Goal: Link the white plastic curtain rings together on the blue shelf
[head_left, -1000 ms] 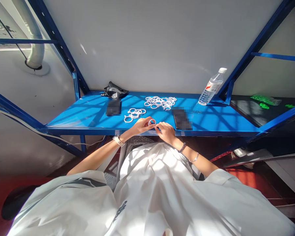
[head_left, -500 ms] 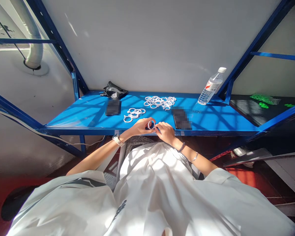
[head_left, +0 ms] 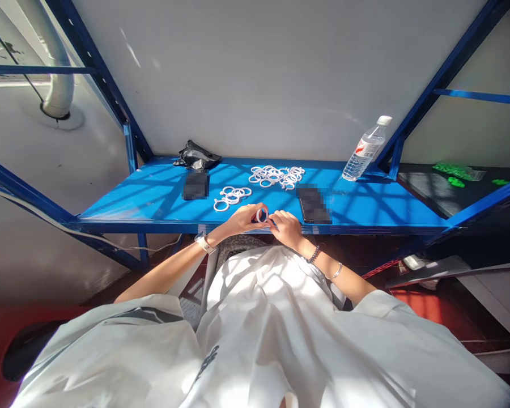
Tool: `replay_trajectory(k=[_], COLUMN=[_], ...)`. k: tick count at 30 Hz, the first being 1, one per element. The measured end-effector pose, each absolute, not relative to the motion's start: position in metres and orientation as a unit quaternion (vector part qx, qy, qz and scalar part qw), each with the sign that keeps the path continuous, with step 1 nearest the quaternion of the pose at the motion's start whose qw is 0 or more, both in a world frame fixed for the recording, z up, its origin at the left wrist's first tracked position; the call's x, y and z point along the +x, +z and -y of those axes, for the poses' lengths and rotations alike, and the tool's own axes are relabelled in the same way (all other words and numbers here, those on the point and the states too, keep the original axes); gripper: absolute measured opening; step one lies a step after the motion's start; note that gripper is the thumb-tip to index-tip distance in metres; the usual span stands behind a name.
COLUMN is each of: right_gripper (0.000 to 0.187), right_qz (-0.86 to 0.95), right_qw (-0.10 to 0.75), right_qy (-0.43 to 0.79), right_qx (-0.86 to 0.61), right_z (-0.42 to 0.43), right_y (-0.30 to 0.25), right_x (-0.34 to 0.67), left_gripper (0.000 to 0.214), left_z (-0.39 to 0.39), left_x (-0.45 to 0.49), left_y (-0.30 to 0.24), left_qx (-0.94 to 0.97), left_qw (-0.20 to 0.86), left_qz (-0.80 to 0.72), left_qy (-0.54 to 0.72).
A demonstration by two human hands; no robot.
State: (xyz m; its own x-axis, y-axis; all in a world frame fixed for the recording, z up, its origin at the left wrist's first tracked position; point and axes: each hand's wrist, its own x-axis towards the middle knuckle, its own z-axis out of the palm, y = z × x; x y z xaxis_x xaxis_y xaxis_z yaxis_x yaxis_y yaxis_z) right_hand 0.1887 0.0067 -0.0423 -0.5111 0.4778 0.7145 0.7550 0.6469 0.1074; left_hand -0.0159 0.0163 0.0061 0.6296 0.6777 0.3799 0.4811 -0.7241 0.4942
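Near the front edge of the blue table (head_left: 153, 211), my left hand (head_left: 243, 219) is closed around a white ring (head_left: 258, 215), which stands tilted between thumb and fingers. My right hand (head_left: 287, 226) meets it from the right, its fingers pinched at the ring's right side. Whether those fingertips grip the ring itself or a small part on it is too small to tell. Just beyond my left hand lies a small group of white rings (head_left: 232, 196). Farther back is a larger pile of similar rings (head_left: 270, 175).
A dark phone (head_left: 313, 205) lies right of my hands. At the back right stands a water bottle (head_left: 365, 148). A black plastic bag (head_left: 198, 156) and a dark, blurred-out rectangular object (head_left: 195, 185) are at the left. Blue frame posts (head_left: 394, 158) rise at the table's ends.
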Motion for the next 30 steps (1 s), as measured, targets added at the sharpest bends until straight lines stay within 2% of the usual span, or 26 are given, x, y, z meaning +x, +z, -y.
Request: replay_trajectory(k=[8, 20, 30], right_gripper=[0.026, 0.034, 0.026], right_qz=[0.852, 0.863, 0.868], right_qw=[0.313, 0.305, 0.303], right_qy=[-0.174, -0.115, -0.107], right_qx=[-0.382, -0.387, -0.379], right_z=[-0.005, 0.0, -0.002], right_y=[-0.041, -0.031, -0.034], right_x=[0.189, 0.189, 0.191], left_gripper=[0.05, 0.056, 0.053], left_z=[-0.016, -0.014, -0.014], left_x=[-0.016, -0.013, -0.014], left_y=[0.007, 0.013, 0.012], left_qx=[0.886, 0.881, 0.877], left_qw=[0.178, 0.196, 0.222], left_qz=[-0.322, -0.321, -0.304], left_qy=[0.282, 0.287, 0.297])
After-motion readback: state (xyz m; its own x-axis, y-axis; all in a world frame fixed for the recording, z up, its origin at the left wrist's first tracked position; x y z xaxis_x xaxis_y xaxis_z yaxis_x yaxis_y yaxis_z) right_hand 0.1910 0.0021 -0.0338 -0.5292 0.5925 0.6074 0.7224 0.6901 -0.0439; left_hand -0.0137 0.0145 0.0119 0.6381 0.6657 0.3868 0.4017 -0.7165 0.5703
